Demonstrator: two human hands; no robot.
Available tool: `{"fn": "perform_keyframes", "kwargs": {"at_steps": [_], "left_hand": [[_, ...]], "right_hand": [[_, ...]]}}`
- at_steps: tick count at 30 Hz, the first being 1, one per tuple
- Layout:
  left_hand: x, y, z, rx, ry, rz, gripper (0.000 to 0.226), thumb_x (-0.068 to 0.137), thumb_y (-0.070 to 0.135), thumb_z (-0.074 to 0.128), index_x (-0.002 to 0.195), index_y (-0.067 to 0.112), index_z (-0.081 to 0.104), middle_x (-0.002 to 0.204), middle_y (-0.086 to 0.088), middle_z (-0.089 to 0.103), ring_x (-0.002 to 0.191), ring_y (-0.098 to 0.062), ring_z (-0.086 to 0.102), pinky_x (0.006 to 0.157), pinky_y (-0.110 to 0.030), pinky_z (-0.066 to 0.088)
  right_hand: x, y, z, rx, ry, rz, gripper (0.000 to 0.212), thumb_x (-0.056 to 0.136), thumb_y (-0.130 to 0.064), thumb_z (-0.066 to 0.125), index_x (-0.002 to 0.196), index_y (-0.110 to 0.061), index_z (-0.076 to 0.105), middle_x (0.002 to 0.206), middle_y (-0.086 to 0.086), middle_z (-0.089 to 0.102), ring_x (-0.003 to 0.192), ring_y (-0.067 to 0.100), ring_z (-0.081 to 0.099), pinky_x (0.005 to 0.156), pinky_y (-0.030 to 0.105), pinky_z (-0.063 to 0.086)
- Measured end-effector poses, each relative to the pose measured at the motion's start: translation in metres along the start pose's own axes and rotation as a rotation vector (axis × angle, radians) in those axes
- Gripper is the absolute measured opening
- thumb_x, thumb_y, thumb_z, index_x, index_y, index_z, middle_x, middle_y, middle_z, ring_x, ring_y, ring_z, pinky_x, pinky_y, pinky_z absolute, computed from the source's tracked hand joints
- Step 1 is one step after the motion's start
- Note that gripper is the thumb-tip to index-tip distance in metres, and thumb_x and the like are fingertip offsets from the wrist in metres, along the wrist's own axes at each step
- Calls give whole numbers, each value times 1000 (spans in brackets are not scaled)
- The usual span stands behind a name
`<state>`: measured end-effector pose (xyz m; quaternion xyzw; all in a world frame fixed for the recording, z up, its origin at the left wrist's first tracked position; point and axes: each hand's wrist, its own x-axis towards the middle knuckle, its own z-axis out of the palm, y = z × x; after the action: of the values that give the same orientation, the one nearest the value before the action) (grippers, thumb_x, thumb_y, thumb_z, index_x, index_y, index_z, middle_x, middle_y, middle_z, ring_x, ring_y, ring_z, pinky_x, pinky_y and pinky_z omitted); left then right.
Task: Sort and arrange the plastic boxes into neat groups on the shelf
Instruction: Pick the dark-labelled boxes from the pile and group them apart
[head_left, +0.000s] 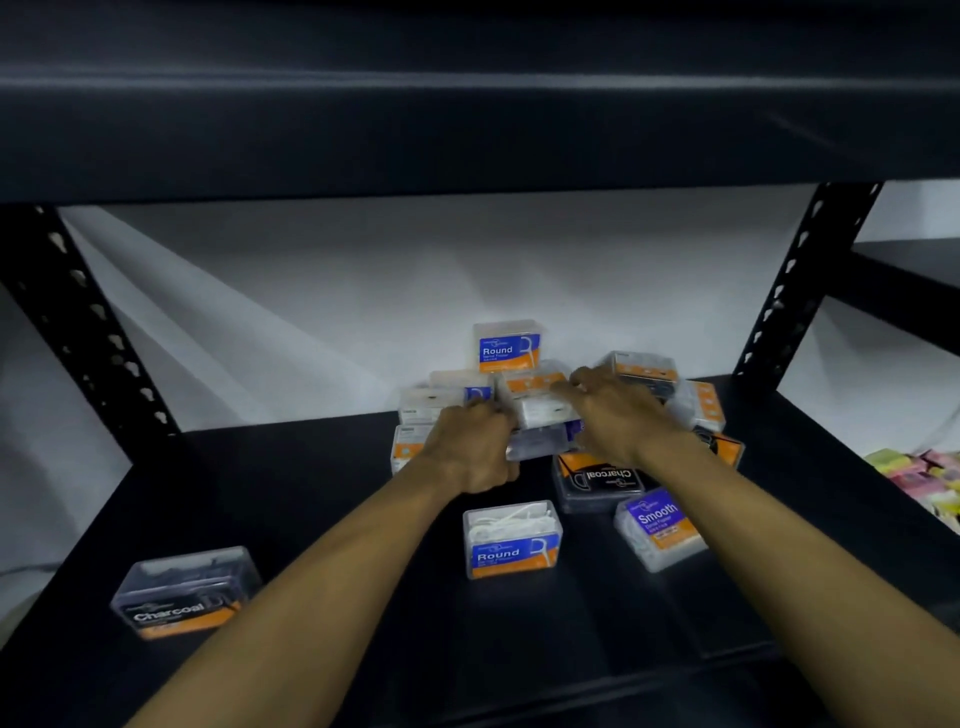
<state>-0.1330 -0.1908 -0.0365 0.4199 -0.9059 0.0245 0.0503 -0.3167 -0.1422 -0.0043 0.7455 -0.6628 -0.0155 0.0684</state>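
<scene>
- Boxes heaped in a loose pile (545, 400) at the back middle of the shelf (260, 467), labels facing every way; that jumble is presumably what needs sorting by kind.
- Round box (509, 345) stands upright on top of the pile against the white wall; a second Round box (512, 539) sits alone nearer the front, well apart from the pile.
- Charcoal box (186, 592) rests by itself at front left; possibly the start of a group, though I cannot be sure.
- Smooth box (658, 527) lies tilted at the right, beside an upside-down dark Charcoal one (597, 480).
- Left hand (475, 449) reaches in with fingers curled at the left end of a clear box (543, 441) low in the pile; it looks like a grip.
- Right hand (613, 410) lies over the pile, palm down, fingers spread forward onto the upper boxes; whether it holds one, I cannot tell.
- Both forearms stretch straight in from the front edge, converging on the pile.
</scene>
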Motion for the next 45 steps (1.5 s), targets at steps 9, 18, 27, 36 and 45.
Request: {"fn": "perform_keyframes", "kwargs": {"at_steps": [9, 18, 27, 36, 45], "left_hand": [[-31, -21, -29, -59, 69, 95, 53, 81, 28, 71, 125, 11, 47, 126, -9, 54, 110, -22, 53, 84, -31, 47], [-67, -43, -38, -104, 169, 46, 61, 80, 30, 76, 126, 9, 41, 128, -10, 47, 107, -21, 53, 80, -25, 49], [-103, -63, -22, -411, 400, -24, 72, 75, 36, 70, 142, 33, 45, 134, -6, 51, 110, -23, 60, 85, -36, 57], [-122, -49, -38, -1394, 355, -418, 53, 86, 1, 64, 129, 32, 59, 114, 5, 71, 84, -22, 71, 65, -30, 56], [-134, -52, -54, -2178, 356, -361, 31, 84, 27, 61, 108, 8, 65, 99, -14, 71, 89, -29, 70, 90, -49, 50]], "right_hand": [[-5, 6, -7, 171, 250, 31, 42, 87, -23, 64, 125, -11, 51, 118, 11, 57, 101, 28, 56, 66, 29, 37], [-14, -15, -12, 620, 336, 149, 46, 80, -22, 72, 114, -12, 43, 104, 10, 64, 69, 21, 66, 51, 31, 56], [-12, -48, -18, 1318, 132, 230, 48, 86, -10, 66, 131, -18, 50, 117, 2, 64, 88, 12, 70, 67, 24, 58], [-12, -71, -21, 1297, 95, 219, 27, 77, -21, 72, 98, -21, 54, 99, -6, 64, 87, 9, 67, 71, 26, 57], [-16, -94, -29, 1465, 48, 134, 41, 73, 5, 63, 106, -16, 57, 97, 3, 61, 91, 20, 60, 76, 38, 55]]}}
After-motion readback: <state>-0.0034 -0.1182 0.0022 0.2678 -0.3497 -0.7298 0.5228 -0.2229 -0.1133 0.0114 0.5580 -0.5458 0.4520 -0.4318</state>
